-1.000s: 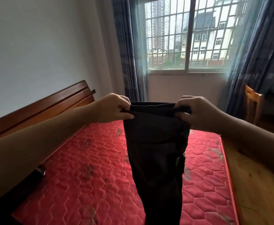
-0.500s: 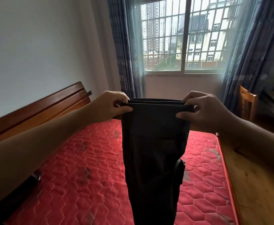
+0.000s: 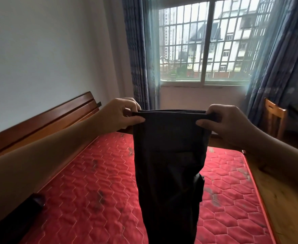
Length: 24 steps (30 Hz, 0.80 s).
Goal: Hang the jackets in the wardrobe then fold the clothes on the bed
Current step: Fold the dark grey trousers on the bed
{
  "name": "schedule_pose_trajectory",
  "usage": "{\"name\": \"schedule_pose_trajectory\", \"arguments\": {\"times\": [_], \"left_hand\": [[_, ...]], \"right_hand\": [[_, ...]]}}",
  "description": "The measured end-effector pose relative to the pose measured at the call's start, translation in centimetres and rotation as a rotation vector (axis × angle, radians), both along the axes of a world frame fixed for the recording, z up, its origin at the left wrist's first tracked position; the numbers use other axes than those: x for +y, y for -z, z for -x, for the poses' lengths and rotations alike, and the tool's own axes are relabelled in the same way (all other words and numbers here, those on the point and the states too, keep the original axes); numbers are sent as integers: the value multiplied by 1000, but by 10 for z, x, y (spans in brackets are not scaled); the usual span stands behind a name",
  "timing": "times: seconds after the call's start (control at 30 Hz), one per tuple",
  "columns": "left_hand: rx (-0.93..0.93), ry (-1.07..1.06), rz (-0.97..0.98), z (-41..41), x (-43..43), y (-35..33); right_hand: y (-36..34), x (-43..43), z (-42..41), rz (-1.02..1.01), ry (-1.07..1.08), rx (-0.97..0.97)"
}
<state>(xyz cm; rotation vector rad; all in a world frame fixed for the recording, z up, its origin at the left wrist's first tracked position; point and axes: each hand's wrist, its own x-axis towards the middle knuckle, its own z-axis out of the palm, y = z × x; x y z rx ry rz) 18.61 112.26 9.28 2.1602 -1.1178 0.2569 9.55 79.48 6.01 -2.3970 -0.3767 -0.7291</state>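
A pair of black trousers (image 3: 169, 169) hangs upright in the air above the red quilted mattress (image 3: 91, 191). My left hand (image 3: 120, 115) pinches the left end of the waistband between thumb and fingers. At the right end of the waistband my right hand (image 3: 222, 124) grips in the same way. The waistband is stretched flat and level between the two hands. The legs drop straight down and leave the view at the bottom edge.
A wooden headboard (image 3: 44, 124) runs along the left wall. A bare wooden bed edge (image 3: 285, 199) lies right of the mattress. A wooden chair (image 3: 273, 117) stands at the right by the blue curtains (image 3: 275, 71). A barred window (image 3: 204, 43) is ahead. Something dark (image 3: 37, 201) lies at the mattress's left edge.
The waistband has been pulled tighter and straighter between my hands, which moved slightly apart. The view tilted up a little toward the window.
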Motion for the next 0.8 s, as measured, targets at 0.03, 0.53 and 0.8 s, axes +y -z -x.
{"name": "schedule_pose_trajectory", "arguments": {"times": [0.03, 0.53, 0.8], "left_hand": [[23, -3, 44, -8, 9, -2], [9, -1, -484, -94, 104, -37], [-128, 164, -496, -88, 17, -18]], "right_hand": [[-1, 12, -6, -69, -4, 18], [5, 154, -75, -322, -41, 20], [6, 180, -86, -401, -9, -67]]}}
